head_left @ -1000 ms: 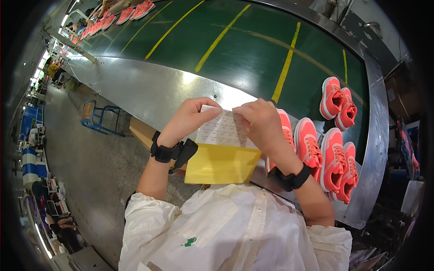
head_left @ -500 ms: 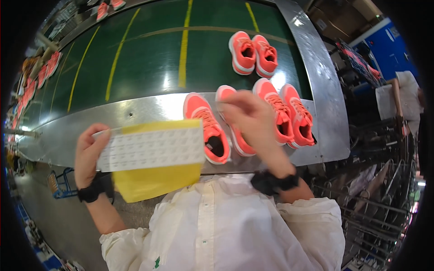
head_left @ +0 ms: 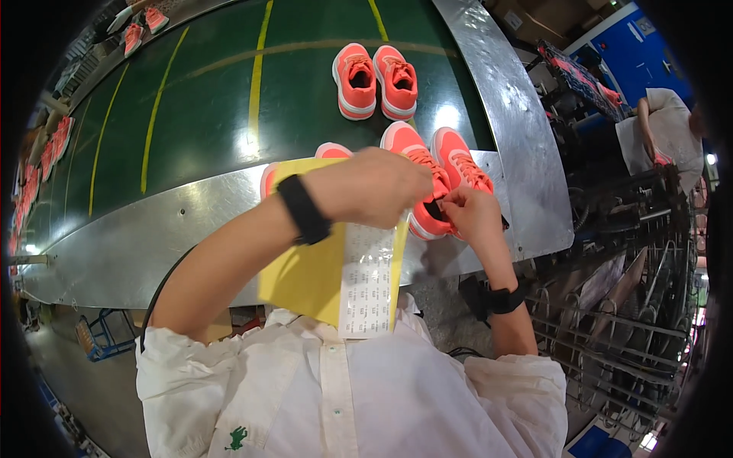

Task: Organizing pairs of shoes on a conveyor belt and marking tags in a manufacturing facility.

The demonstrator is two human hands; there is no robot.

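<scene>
My left hand (head_left: 370, 187) reaches across to the right, closed on a yellow sheet (head_left: 301, 278) that hangs below it. A white strip of printed labels (head_left: 366, 294) lies over the sheet's right part. In front of it my right hand (head_left: 475, 217) has thumb and fingers pinched at the heel opening of a coral-pink sneaker (head_left: 408, 141); whatever is in the pinch is too small to make out. The left fingers are at that shoe's tongue. Its mate (head_left: 454, 149) stands close on the right, partly behind my right hand. Another coral sneaker (head_left: 333, 150) is mostly hidden behind the left hand and sheet.
Farther off, a pair of coral sneakers (head_left: 355, 84) stands on the green conveyor belt (head_left: 206, 99). A metal ledge (head_left: 145, 229) borders the belt's near side. Wire racks (head_left: 611, 320) stand at the right, with another person's sleeve (head_left: 664, 137) beyond. More sneakers (head_left: 53, 149) line the far left.
My left hand has swung right with the sheet, which has turned so the label strip runs upright. My right hand has moved from the left pair to the right pair. The view has shifted right.
</scene>
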